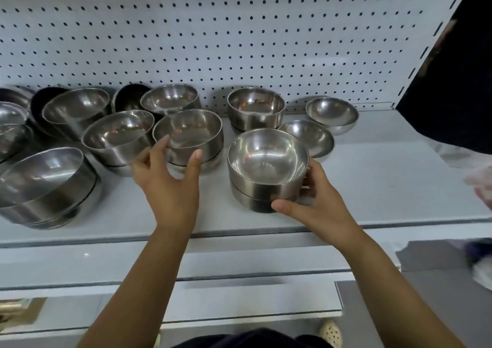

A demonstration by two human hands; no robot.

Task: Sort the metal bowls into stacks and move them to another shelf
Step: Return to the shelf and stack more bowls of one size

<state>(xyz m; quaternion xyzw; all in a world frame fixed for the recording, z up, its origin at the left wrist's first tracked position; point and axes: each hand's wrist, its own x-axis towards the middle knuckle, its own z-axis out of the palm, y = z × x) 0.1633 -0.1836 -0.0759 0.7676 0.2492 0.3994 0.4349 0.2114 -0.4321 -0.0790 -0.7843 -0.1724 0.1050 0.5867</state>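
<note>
While the right hand [308,198] wraps around a stack of two bowls [267,172], the left hand [170,177] is spread open, its fingers just reaching another two-bowl stack [189,137] behind it.

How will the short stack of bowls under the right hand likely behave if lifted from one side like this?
The stack of bowls looks rigid polished metal, so probably slippery under the right hand. The top bowl sits slightly offset on the lower one, so it may shift or rattle. Its rounded walls suggest tipping if gripped unevenly.

Left-edge bowls [10,113] are cropped; right-edge pale objects [479,185] blur beyond recognition.
</note>
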